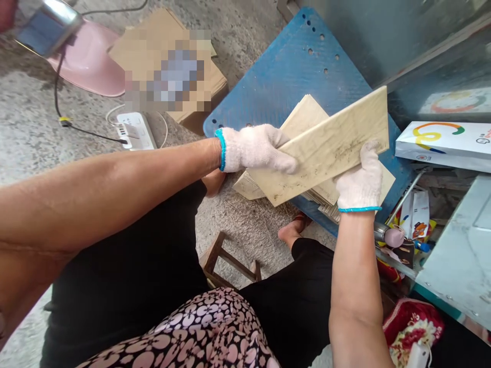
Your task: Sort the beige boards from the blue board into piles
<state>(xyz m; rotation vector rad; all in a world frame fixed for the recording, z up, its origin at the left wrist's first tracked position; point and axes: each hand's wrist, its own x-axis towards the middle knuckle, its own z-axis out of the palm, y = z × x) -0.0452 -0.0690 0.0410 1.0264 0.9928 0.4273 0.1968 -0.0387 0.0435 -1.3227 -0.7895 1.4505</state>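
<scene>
Board (326,148) at our 2 o'clock, over stack (306,116) on blue tabletop (276,76). Left hand (259,148) grips its 9 o'clock end, right hand (362,181) its 4 o'clock edge. We should keep both grips even, avoid flexing it.

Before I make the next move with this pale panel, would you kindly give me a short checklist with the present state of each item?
1. Gloves on both hands: ok.
2. Panel held from two sides, left hand and right hand: ok.
3. Panel's upper face free of marks: not ok, dark specks show near the right thumb.
4. Panel's underside free of marks: cannot tell, it faces away.
5. Pale pieces beneath lined up: not ok, they lie at differing angles above the blue board.
</scene>
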